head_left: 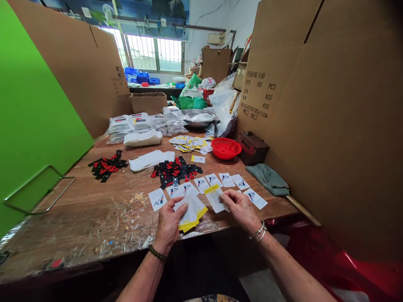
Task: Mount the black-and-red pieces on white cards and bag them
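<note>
My left hand (169,222) grips a stack of white and yellow printed cards (192,213) near the table's front edge. Its thumb lies across the top card. My right hand (239,206) pinches a single yellow-topped card (214,197) just right of the stack. Several more printed cards (220,180) lie face up in a row on the wooden table (94,209) behind both hands. A heap of small black and red pieces (174,171) sits behind that row.
A second black and red heap (107,166) lies at the left. A red basket (226,147), a brown box (252,147), a grey cloth (267,177), a metal bowl (198,117), bagged stock (141,123) and loose cards (190,143) stand further back. Tall cardboard sheets (330,105) wall both sides.
</note>
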`<action>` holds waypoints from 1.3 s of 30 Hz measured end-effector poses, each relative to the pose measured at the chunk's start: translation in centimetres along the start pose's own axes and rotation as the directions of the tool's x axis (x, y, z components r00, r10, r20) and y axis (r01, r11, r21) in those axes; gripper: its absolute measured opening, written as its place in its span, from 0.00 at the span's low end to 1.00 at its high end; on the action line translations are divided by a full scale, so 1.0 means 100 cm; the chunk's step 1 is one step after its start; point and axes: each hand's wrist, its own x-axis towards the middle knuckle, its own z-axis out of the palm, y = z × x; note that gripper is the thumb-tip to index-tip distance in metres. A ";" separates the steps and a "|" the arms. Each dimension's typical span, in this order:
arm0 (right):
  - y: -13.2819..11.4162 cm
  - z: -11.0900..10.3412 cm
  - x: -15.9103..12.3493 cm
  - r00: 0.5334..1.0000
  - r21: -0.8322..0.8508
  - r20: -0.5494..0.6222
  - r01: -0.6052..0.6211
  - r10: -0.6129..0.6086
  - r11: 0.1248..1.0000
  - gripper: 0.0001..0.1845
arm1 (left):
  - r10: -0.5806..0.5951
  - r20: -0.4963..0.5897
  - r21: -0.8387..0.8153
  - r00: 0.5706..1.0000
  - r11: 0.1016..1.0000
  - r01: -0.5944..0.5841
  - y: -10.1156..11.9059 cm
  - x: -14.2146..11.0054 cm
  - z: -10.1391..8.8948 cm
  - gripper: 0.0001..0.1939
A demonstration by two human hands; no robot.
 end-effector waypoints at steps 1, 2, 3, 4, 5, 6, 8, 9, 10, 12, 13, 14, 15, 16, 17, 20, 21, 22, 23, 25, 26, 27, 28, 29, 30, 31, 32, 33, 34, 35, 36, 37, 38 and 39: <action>-0.002 -0.002 0.000 0.994 -0.095 -0.060 0.081 -0.087 0.992 0.16 | 0.009 -0.026 -0.004 1.000 1.000 -0.009 0.004 0.002 -0.004 0.31; -0.004 -0.001 -0.002 0.980 -0.210 -0.097 0.151 -0.175 0.966 0.15 | 0.015 -0.046 -0.007 0.999 1.000 -0.016 0.007 0.003 -0.007 0.31; -0.007 0.002 -0.005 0.964 -0.331 -0.101 0.200 -0.245 0.922 0.14 | 0.019 -0.061 -0.009 0.998 1.000 -0.019 0.009 0.004 -0.009 0.31; -0.008 0.009 -0.009 0.956 -0.443 -0.069 0.226 -0.284 0.868 0.15 | 0.020 -0.068 -0.012 0.997 1.000 -0.021 0.011 0.005 -0.011 0.31; -0.010 0.017 -0.013 0.958 -0.533 -0.007 0.239 -0.287 0.812 0.16 | 0.018 -0.069 -0.015 0.997 1.000 -0.019 0.012 0.005 -0.011 0.30; -0.011 0.026 -0.017 0.963 -0.597 0.065 0.247 -0.261 0.763 0.16 | 0.019 -0.066 -0.017 0.998 1.000 -0.020 0.012 0.004 -0.012 0.30; -0.011 0.040 -0.023 0.965 -0.635 0.183 0.263 -0.189 0.727 0.15 | 0.019 -0.049 -0.017 0.999 1.000 -0.020 0.011 0.002 -0.011 0.29; -0.011 0.045 -0.024 0.964 -0.610 0.203 0.261 -0.171 0.748 0.14 | 0.016 -0.039 -0.013 0.999 1.000 -0.016 0.010 0.000 -0.010 0.29; -0.011 0.047 -0.024 0.967 -0.559 0.194 0.249 -0.167 0.791 0.14 | 0.011 -0.027 -0.008 1.000 1.000 -0.011 0.009 -0.001 -0.009 0.28; -0.012 0.045 -0.020 0.981 -0.376 0.131 0.183 -0.143 0.908 0.15 | 0.000 -0.003 0.008 1.000 1.000 0.000 0.007 -0.005 -0.007 0.28; -0.014 0.044 -0.017 0.986 -0.256 0.127 0.137 -0.107 0.957 0.16 | -0.007 0.009 0.018 1.000 1.000 0.007 0.006 -0.006 -0.006 0.28; -0.016 0.042 -0.013 0.986 -0.137 0.154 0.082 -0.060 0.987 0.16 | -0.012 0.022 0.026 1.000 1.000 0.012 0.006 -0.008 -0.005 0.28; -0.018 0.041 -0.010 0.978 -0.035 0.208 0.022 -0.015 0.999 0.16 | -0.014 0.035 0.034 0.999 0.999 0.013 0.005 -0.009 -0.004 0.28; -0.019 0.040 -0.008 0.965 0.040 0.262 -0.035 0.023 0.999 0.15 | -0.015 0.045 0.041 0.999 0.999 0.013 0.004 -0.010 -0.003 0.28; -0.021 0.040 -0.006 0.954 0.084 0.296 -0.080 0.051 0.993 0.15 | -0.015 0.054 0.046 0.998 0.999 0.013 0.004 -0.011 -0.003 0.28; -0.020 0.037 -0.004 0.967 0.099 0.233 -0.129 0.103 0.987 0.16 | 0.004 0.046 0.046 0.999 0.999 -0.006 0.008 -0.012 -0.011 0.28; -0.019 0.035 -0.003 0.980 0.081 0.174 -0.115 0.099 0.990 0.16 | 0.015 0.025 0.036 1.000 0.999 -0.016 0.011 -0.011 -0.016 0.29; -0.019 0.032 -0.003 0.992 0.048 0.107 -0.076 0.070 0.996 0.17 | 0.028 -0.004 0.020 1.000 0.999 -0.028 0.015 -0.011 -0.021 0.29; -0.019 0.030 -0.004 0.999 -0.001 0.045 -0.013 0.013 1.000 0.17 | 0.045 -0.037 0.000 0.998 0.999 -0.045 0.019 -0.010 -0.027 0.29; -0.021 0.029 -0.008 0.986 -0.152 -0.031 0.156 -0.162 0.976 0.16 | 0.070 -0.100 -0.041 0.992 0.996 -0.075 0.027 -0.009 -0.037 0.29; -0.024 0.033 -0.011 0.969 -0.250 -0.028 0.232 -0.247 0.940 0.15 | 0.073 -0.121 -0.060 0.990 0.995 -0.081 0.030 -0.009 -0.040 0.29; -0.027 0.038 -0.016 0.952 -0.348 0.005 0.289 -0.306 0.892 0.14 | 0.072 -0.135 -0.077 0.988 0.994 -0.082 0.032 -0.009 -0.042 0.29; -0.031 0.046 -0.021 0.941 -0.441 0.059 0.323 -0.332 0.837 0.14 | 0.070 -0.144 -0.093 0.987 0.992 -0.084 0.033 -0.009 -0.043 0.29; -0.035 0.055 -0.026 0.938 -0.524 0.122 0.338 -0.324 0.782 0.14 | 0.072 -0.147 -0.111 0.987 0.990 -0.089 0.033 -0.009 -0.043 0.29; -0.039 0.064 -0.031 0.941 -0.592 0.183 0.337 -0.286 0.732 0.14 | 0.079 -0.145 -0.130 0.986 0.987 -0.098 0.032 -0.010 -0.042 0.29; -0.042 0.072 -0.036 0.943 -0.635 0.236 0.331 -0.232 0.698 0.12 | 0.090 -0.143 -0.146 0.986 0.983 -0.111 0.031 -0.011 -0.041 0.28; -0.045 0.079 -0.039 0.944 -0.648 0.276 0.323 -0.182 0.689 0.11 | 0.102 -0.138 -0.159 0.985 0.980 -0.123 0.029 -0.012 -0.039 0.27; -0.047 0.082 -0.040 0.943 -0.630 0.298 0.313 -0.151 0.711 0.10 | 0.110 -0.132 -0.167 0.985 0.977 -0.131 0.027 -0.013 -0.038 0.26; -0.049 0.083 -0.040 0.943 -0.575 0.300 0.299 -0.143 0.762 0.10 | 0.112 -0.123 -0.171 0.986 0.976 -0.132 0.025 -0.014 -0.036 0.25; -0.050 0.083 -0.038 0.944 -0.480 0.293 0.282 -0.151 0.831 0.12 | 0.110 -0.114 -0.171 0.987 0.977 -0.128 0.024 -0.015 -0.035 0.25; -0.051 0.081 -0.036 0.944 -0.357 0.288 0.263 -0.162 0.897 0.14 | 0.110 -0.103 -0.169 0.989 0.978 -0.127 0.023 -0.017 -0.034 0.25; -0.052 0.078 -0.033 0.942 -0.228 0.293 0.237 -0.165 0.944 0.15 | 0.114 -0.092 -0.167 0.989 0.978 -0.128 0.023 -0.018 -0.033 0.25; -0.053 0.077 -0.029 0.939 -0.117 0.306 0.199 -0.155 0.973 0.16 | 0.120 -0.081 -0.165 0.989 0.977 -0.132 0.023 -0.019 -0.032 0.25; -0.052 0.076 -0.026 0.939 -0.036 0.319 0.151 -0.132 0.988 0.16 | 0.127 -0.070 -0.163 0.989 0.977 -0.137 0.023 -0.020 -0.031 0.24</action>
